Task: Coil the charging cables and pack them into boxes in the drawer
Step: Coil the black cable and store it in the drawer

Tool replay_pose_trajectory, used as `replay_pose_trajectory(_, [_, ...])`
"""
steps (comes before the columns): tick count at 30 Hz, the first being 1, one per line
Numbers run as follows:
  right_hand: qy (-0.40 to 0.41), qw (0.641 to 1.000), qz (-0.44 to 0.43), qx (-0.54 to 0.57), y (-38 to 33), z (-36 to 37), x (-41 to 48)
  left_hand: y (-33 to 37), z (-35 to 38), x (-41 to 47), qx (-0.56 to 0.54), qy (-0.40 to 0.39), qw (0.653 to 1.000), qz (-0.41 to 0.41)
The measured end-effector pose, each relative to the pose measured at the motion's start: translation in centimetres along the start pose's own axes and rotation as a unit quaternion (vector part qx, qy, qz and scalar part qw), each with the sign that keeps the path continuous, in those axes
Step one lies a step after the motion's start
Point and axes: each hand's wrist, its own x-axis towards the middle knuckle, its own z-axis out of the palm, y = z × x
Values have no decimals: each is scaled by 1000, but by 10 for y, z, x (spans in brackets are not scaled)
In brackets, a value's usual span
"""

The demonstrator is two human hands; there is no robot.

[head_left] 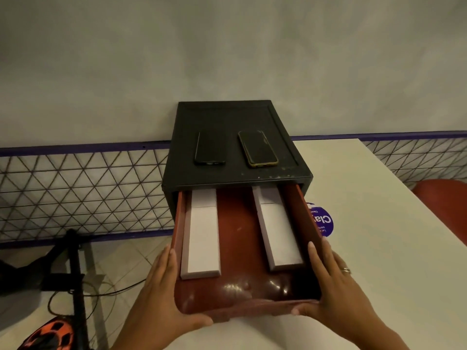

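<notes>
Head camera, looking down over a white table [366, 223] set against a pale wall. On the table, a black cabinet [227, 117] with a red-brown drawer [237, 236] pulled far out toward the viewer.

Inside the drawer, two long white boxes, both closed, lying flat and lengthwise. Left box [201, 238] tight against the left wall. Right box [279, 231] near the right wall, slightly angled. Bare red floor between the two, and back ends of both tucked under the cabinet's top.

Left hand [161, 296] clasped on the drawer's front left corner, fingers flat along the outside of the left wall, thumb hooked round the front lip. Right hand [336, 286] mirrored on the front right corner, fingers along the outside of the right wall, thumb on the front edge, a ring [346, 270] on one finger. Hands well apart, the whole width of the drawer between them. Both boxes apart from the hands, just inside the walls from the fingers.

On top of the cabinet, a black phone [210, 147] and a gold-edged phone [257, 149] side by side. Right of the drawer, a round purple sticker [324, 221] on the table, partly hidden by the drawer wall. Far right, a red seat [442, 205]. Lower left, a black stand [75, 286], a thin black cable [101, 291] and an orange-and-black helmet [48, 334].
</notes>
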Motion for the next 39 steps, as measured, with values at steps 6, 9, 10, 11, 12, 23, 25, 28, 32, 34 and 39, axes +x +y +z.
replay_pose_trajectory(6, [-6, 1000, -14, -19, 1, -5, 12, 4, -2, 10, 8, 13, 1000, 2])
replay_pose_trajectory(9, [-1, 1000, -20, -12, 2, -12, 24, 11, -3, 18, 16, 26, 1000, -2])
replay_pose_trajectory(10, [4, 1000, -21, -11, 2, -15, 29, 13, -4, 21, 25, 32, 999, -3])
replay_pose_trajectory(11, [7, 1000, -22, -11, 2, -18, 35, 15, -5, 25, 36, 39, 999, -3])
replay_pose_trajectory(12, [11, 1000, -21, -12, 2, -21, 40, 16, -6, 30, 46, 45, 998, -5])
replay_pose_trajectory(23, [94, 993, -60, -40, -1, -44, 117, 17, -36, 110, 128, 62, 990, 7])
replay_pose_trajectory(25, [105, 991, -61, -56, -1, -47, 129, 20, -38, 119, 150, 72, 986, 6])
replay_pose_trajectory(28, [121, 988, -62, -77, -1, -50, 147, 26, -41, 132, 183, 103, 978, 5])
replay_pose_trajectory(32, [148, 982, -70, -95, 0, -52, 167, 30, -45, 146, 166, 162, 973, 11])
replay_pose_trajectory(34, [181, 974, -78, -110, 0, -52, 173, 32, -45, 151, 147, 200, 969, 12])
replay_pose_trajectory(39, [240, 957, -69, -149, 2, -45, 189, 35, -36, 163, 176, 280, 944, 11])
